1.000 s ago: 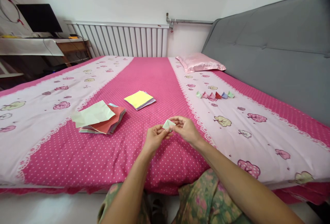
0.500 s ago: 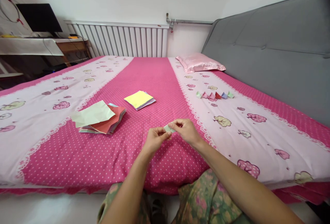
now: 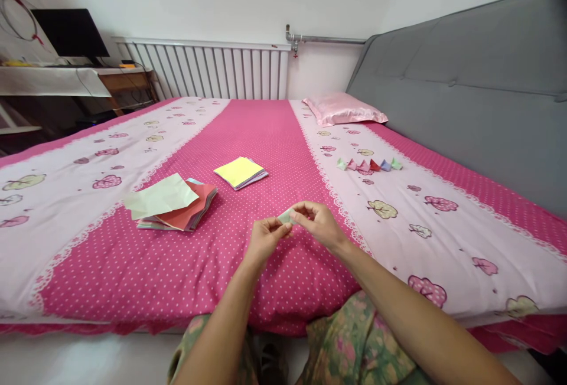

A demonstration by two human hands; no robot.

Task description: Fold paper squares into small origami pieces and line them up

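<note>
A small folded piece of pale green paper [image 3: 286, 216] is held above the bed between both hands. My left hand [image 3: 267, 238] pinches its left side with thumb and fingers. From the right, my right hand [image 3: 318, 223] grips it, the thumb lying across the paper. Fingers cover much of the paper, so its exact folds are hidden. Farther off to the right, several small folded paper pieces [image 3: 374, 165] in green, pink, red and blue stand in a row on the bedspread.
A loose stack of coloured paper [image 3: 162, 201] lies left on the bed [image 3: 248, 131]. Beyond my hands sits a neat stack of square paper [image 3: 240, 172], yellow on top. A pink pillow [image 3: 343, 108] rests near the grey headboard [image 3: 460, 60].
The pale green paper shows slightly more of its upper edge, and my fingers have shifted a little on it. The view has tilted up slightly; other things lie as before.
</note>
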